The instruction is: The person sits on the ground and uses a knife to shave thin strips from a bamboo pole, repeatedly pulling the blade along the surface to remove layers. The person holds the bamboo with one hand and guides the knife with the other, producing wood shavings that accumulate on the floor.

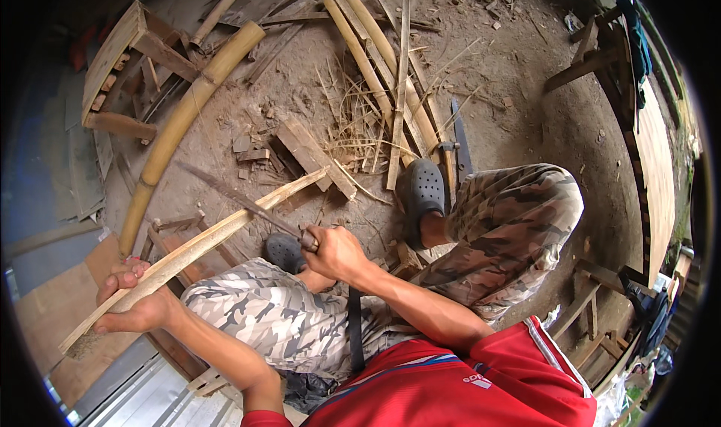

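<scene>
My left hand (135, 299) is closed round the near end of a long split bamboo strip (199, 239). The strip slants up and to the right, its pale split edge showing. In my right hand (336, 256) is the handle of a long-bladed knife, gripped in a fist. The knife's narrow dark blade (221, 189) points to the upper left and crosses the strip near its middle; whether it cuts into the strip I cannot tell. Below the strip's far half lies a flat wooden board (308, 150) on the dirt floor.
A thick bamboo pole (174, 138) curves along the left beside a wooden frame (120, 66). Ahead lie split bamboo lengths (372, 63) and thin shavings (353, 123). A hammer (449, 160) and a flat dark blade (460, 138) lie by my shoe (422, 194). A wooden bench (652, 179) stands right.
</scene>
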`<state>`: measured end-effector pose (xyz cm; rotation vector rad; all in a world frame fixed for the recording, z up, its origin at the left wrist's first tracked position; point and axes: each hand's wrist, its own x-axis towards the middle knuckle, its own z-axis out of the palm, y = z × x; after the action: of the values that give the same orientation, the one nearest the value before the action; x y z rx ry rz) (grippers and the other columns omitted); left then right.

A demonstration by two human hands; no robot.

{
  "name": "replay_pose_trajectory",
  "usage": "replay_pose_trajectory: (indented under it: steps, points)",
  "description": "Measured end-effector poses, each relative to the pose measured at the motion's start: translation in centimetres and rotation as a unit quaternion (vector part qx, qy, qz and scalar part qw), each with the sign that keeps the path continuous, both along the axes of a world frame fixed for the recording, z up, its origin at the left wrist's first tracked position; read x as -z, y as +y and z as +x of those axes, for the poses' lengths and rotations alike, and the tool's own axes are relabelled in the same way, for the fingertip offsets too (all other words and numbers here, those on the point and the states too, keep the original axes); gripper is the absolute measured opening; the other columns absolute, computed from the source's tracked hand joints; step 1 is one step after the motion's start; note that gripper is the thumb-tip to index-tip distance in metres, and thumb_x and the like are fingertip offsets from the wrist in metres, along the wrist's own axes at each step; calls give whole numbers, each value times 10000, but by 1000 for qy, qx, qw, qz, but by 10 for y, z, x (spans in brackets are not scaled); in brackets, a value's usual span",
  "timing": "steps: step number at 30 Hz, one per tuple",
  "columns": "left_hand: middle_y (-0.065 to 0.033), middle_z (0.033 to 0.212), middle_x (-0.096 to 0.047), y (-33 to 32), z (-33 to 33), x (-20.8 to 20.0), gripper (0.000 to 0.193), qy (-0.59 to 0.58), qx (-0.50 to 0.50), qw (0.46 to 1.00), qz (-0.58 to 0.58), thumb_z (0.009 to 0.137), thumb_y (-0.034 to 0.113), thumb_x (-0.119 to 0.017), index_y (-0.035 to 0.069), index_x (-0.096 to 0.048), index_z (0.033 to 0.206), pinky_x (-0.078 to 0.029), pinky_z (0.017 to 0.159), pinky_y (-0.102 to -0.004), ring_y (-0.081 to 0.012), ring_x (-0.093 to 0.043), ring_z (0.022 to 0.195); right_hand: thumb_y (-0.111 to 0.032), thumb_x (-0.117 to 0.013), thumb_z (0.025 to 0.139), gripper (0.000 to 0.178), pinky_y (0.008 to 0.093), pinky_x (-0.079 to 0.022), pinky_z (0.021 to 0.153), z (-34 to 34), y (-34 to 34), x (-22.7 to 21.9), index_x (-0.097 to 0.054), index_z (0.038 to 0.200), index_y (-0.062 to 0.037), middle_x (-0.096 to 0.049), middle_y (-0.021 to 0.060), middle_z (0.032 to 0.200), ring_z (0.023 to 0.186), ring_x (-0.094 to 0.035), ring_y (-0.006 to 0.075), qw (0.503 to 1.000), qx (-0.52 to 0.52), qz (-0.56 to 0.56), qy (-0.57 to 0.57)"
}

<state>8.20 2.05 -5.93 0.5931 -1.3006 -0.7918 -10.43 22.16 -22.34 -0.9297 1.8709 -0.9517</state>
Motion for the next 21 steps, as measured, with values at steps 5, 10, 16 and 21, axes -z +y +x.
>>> replay_pose_trajectory:
  steps: [5, 10, 16, 21]
  points:
    - [-94, 775, -567, 5, -19, -10, 719, -17, -2, 999, -39, 956, 727, -285, 84, -606, 924, -499, 474, -277, -175, -504, 492, -230, -606, 855, 242, 521, -546, 729, -21, 3, 28, -686, 939, -17, -673, 280, 755, 750, -683, 453, 991, 52, 114, -55]
    - [-66, 754, -418, 8, -22, -8, 688, -48, 71, 988, -125, 978, 694, -257, 87, -553, 855, -480, 432, -265, -180, -480, 453, -183, -631, 811, 153, 498, -543, 643, -16, 6, -35, -612, 825, -32, -636, 213, 637, 614, -660, 417, 999, -18, 31, -39]
    - [-56, 730, -376, 9, -28, -12, 690, -42, 46, 992, -114, 988, 682, -240, 82, -541, 828, -461, 427, -272, -182, -477, 451, -210, -682, 797, 196, 464, -568, 677, -18, 17, -9, -653, 869, -29, -663, 201, 677, 643, -678, 381, 999, 7, 28, -27]
    - [-58, 744, -371, 8, -16, -14, 702, -56, 79, 989, -111, 988, 683, -238, 76, -542, 811, -448, 407, -276, -182, -482, 463, -220, -671, 791, 190, 491, -552, 677, -23, 18, -24, -645, 856, -43, -663, 224, 701, 673, -683, 386, 998, -25, 59, -6]
